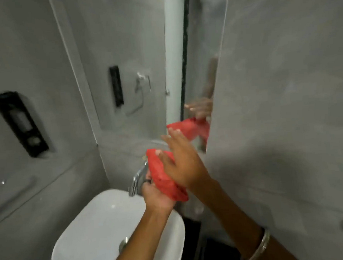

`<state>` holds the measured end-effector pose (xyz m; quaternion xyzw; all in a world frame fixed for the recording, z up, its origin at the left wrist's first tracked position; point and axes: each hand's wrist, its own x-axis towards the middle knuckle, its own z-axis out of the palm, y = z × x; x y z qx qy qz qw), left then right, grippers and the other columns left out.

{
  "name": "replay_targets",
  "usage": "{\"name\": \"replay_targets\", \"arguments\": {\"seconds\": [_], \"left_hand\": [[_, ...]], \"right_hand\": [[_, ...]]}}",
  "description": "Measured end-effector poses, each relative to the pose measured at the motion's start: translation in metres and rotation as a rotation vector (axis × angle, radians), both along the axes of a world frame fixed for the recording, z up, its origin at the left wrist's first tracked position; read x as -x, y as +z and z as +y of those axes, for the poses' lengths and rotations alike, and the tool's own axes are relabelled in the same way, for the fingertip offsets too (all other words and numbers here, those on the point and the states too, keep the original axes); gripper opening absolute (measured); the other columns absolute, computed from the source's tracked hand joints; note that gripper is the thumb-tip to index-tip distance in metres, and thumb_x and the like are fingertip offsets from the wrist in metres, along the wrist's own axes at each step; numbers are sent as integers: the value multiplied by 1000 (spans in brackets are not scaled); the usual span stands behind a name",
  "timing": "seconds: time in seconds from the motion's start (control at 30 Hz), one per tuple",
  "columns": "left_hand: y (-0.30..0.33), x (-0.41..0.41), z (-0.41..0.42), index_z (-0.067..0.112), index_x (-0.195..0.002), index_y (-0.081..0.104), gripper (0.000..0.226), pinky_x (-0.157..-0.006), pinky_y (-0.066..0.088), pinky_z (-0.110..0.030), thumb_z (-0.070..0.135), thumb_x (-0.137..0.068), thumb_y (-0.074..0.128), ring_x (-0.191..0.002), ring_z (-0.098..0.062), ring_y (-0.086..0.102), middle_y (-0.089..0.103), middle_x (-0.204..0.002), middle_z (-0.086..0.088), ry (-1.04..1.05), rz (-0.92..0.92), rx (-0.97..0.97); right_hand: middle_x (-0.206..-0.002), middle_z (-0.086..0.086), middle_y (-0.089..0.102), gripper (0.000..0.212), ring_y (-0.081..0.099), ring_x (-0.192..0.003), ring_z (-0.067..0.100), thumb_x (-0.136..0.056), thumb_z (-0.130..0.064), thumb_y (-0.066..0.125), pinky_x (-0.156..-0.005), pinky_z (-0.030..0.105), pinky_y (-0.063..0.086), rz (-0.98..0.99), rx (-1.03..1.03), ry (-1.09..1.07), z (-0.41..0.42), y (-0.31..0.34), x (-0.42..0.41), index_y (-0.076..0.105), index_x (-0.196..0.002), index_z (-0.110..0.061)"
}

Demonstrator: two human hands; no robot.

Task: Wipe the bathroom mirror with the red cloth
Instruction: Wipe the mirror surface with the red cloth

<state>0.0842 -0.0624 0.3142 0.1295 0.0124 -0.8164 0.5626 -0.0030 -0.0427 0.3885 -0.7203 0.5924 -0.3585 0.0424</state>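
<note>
progress: prep stage, I'd say, no wiping visible | red cloth (165,175) bunched between both hands over the sink (88,231), just below the mirror (126,62) | left hand (155,195) gripping its lower end | right hand (181,161) fingers loosely spread, pressing on top | whole mirror left to do

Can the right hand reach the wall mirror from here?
Probably yes: the right hand, resting on the bunched red cloth, is close below the frameless wall mirror, with nothing between.
</note>
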Motion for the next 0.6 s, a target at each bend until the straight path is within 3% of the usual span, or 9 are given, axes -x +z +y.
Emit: {"name": "replay_targets", "arguments": {"seconds": [0.07,0.13,0.3,0.37,0.4,0.43,0.5,0.53,0.6], "left_hand": [[33,-7,-15,9,-133,63,50,-87,52,-50,30,-91,44,-100,-40,73,72,-125,-22,64,-52,55],[76,-13,-34,8,-117,68,46,-80,49,-47,35,-101,34,-83,-39,78,79,-103,-22,113,-70,160],[198,-26,-76,16,-106,80,47,-92,57,-48,45,-106,43,-94,-28,78,80,-108,-10,318,-94,442],[249,-24,-88,28,-96,84,51,-80,63,-37,55,-105,42,-89,-15,79,81,-97,3,425,-172,625],[273,-20,-94,39,-100,82,48,-86,63,-36,64,-102,42,-103,-9,75,79,-106,12,449,-262,744],[296,-15,-99,53,-114,74,44,-103,56,-44,76,-95,42,-130,-8,60,69,-131,18,457,-407,867],[328,-3,-125,67,-144,39,69,-122,27,-62,95,-81,36,-157,-18,20,27,-168,17,439,-752,1101],[339,6,-147,63,-154,17,75,-126,19,-61,92,-86,26,-161,-18,8,8,-173,16,617,-1022,1188],[352,23,-185,43,-159,-19,64,-130,-1,-56,62,-105,10,-159,-12,-19,-25,-170,12,1056,-1596,1321]], "right_hand": [[-177,10,23,54,13,-166,25,-108,-35,54,-135,44,13,78,105,-71,-18,37,17,49,-158,-16],[-179,11,12,58,1,-167,27,-108,-34,52,-136,49,8,142,249,-150,-31,76,33,42,-162,-15],[-178,15,3,68,-13,-162,26,-107,-42,36,-135,53,3,322,542,-402,-48,177,79,28,-167,-13],[-178,15,3,70,-11,-162,29,-106,-46,30,-134,54,2,396,640,-522,-50,213,99,25,-169,-14],[-178,16,4,71,-8,-163,31,-107,-47,29,-134,56,3,427,683,-574,-52,232,111,25,-169,-13],[-178,17,6,71,-5,-163,33,-106,-47,27,-133,57,5,453,714,-612,-55,248,122,25,-169,-12],[-179,15,3,74,-5,-164,34,-106,-50,20,-134,58,5,479,733,-665,-62,274,144,21,-170,-14],[-179,13,-1,74,-7,-165,33,-106,-52,17,-134,58,4,491,727,-689,-66,281,153,17,-171,-16],[-180,10,-5,74,-8,-166,31,-107,-55,14,-135,57,4,541,746,-740,-76,285,169,12,-172,-19]]}}
